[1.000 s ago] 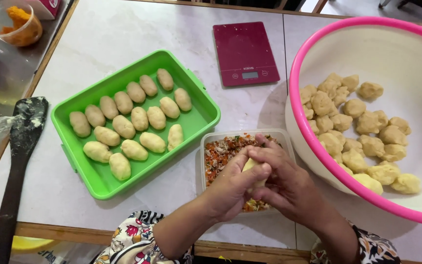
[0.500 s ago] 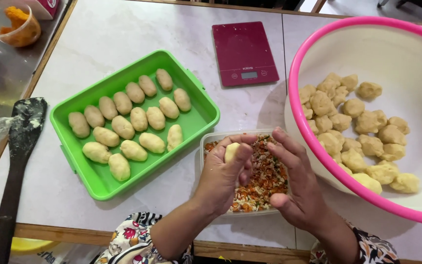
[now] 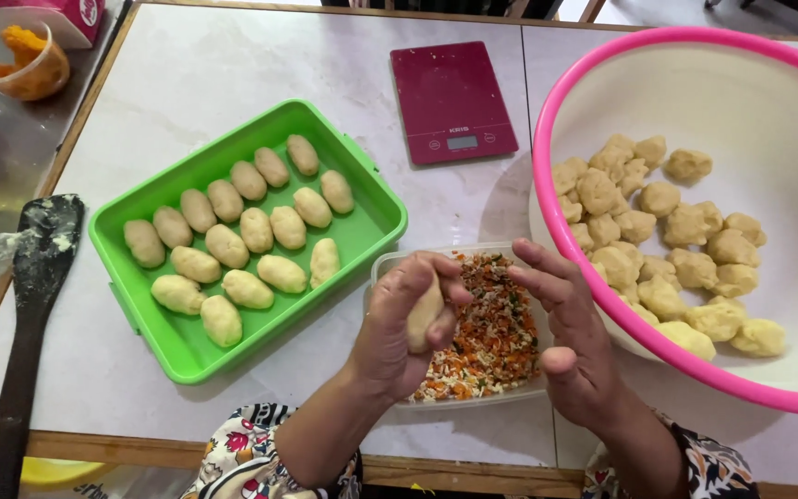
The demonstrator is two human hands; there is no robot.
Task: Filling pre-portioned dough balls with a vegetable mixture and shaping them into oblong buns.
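Our left hand (image 3: 399, 328) is curled closed around a pale oblong dough piece (image 3: 424, 315), fingers wrapped over its top and thumb under it, so only one long side shows. Our right hand (image 3: 573, 342) is just beside it to the right, open and empty, fingers spread and pointing toward the left hand, not touching the dough.

Directly beneath both hands sits a clear rectangular container (image 3: 390, 268) of chopped orange, green and white filling (image 3: 491, 333); the held dough hangs above its left half.

To the left of our left hand we see a green tray (image 3: 362, 236) with rows of shaped dough logs (image 3: 256, 231) lying side by side. Right of our right hand, the pink-rimmed basin (image 3: 593, 305) holds rough dough lumps (image 3: 667, 249) heaped toward its near-left side.

Farther out, beyond the hands, a dark red kitchen scale (image 3: 453, 102) lies flat on the white table (image 3: 214, 83). Well off to the left lies a black spatula (image 3: 34, 296), and past it a small tub of orange paste (image 3: 20, 65).
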